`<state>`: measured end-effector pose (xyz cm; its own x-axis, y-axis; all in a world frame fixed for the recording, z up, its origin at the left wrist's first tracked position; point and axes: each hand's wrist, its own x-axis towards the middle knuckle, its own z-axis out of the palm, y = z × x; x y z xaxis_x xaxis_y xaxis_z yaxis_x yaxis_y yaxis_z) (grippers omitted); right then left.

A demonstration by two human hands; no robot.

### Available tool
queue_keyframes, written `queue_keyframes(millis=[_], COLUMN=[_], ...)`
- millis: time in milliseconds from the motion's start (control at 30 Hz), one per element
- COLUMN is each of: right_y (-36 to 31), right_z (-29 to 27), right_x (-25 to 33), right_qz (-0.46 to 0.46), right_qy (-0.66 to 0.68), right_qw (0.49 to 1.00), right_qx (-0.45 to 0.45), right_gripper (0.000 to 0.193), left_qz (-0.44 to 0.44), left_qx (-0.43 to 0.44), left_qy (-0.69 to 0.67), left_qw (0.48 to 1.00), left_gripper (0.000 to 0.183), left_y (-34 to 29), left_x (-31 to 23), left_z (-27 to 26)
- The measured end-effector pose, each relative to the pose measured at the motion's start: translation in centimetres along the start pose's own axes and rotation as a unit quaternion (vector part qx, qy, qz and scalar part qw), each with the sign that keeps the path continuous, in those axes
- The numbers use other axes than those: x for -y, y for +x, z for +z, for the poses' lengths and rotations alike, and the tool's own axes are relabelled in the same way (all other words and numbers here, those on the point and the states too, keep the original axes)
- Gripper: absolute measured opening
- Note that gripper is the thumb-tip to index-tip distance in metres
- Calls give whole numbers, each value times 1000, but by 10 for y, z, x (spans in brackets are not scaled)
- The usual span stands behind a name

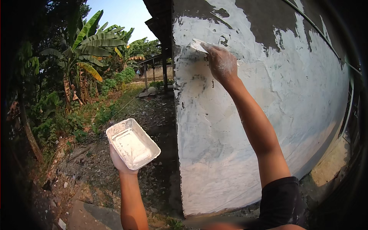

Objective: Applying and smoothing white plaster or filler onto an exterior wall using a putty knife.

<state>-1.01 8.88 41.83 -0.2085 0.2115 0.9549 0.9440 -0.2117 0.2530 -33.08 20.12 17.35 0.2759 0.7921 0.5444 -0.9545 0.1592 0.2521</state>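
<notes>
My left hand (119,160) holds a shallow white rectangular tub (143,136) from underneath, tilted so its inside faces me. White paste is smeared over the tub's floor and walls, and most of my left fingers are hidden behind it. Up high, my right hand (223,66), dusted with white, is closed around a putty knife (198,45) coated in white paste. Its blade lies at the upper left part of the wall (237,119), near the vertical corner. White filler covers most of that wall, with bare dark grey patches along the top.
A thin pipe or cable (312,23) runs across the wall's upper right. Left of the corner lies rubble-strewn ground (92,165) with a concrete slab (92,216). Banana plants (86,48) and a slim trunk (28,130) stand beyond. A dark roof edge (159,25) overhangs behind the corner.
</notes>
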Motion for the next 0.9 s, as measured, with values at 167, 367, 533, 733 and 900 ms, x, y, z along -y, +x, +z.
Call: queue_keyframes(millis=[167,367,533,733,900], right_y=[-50,-157,-138,-77,-109], right_z=[71,85,37,14,27], right_x=[44,114,121,103,126], right_qz=[-10,-62,115,371,431], right_qy=[-23,6,155,483,594], right_qw=[999,997,926,786,677], right_qx=[-27,38,325,108,63], right_gripper=[48,52,24,28,31], left_qz=[3,-28,-40,-34,-2], left_qx=[-22,-41,-33,-75,-138], left_qy=[12,-37,-67,-80,-69], left_qw=[1000,998,996,993,988], left_gripper=[56,54,50,51,53], left_y=[-8,-35,-52,-74,-102], left_x=[-27,-53,-69,-70,-59], left_z=[-18,-49,-60,-79,-84])
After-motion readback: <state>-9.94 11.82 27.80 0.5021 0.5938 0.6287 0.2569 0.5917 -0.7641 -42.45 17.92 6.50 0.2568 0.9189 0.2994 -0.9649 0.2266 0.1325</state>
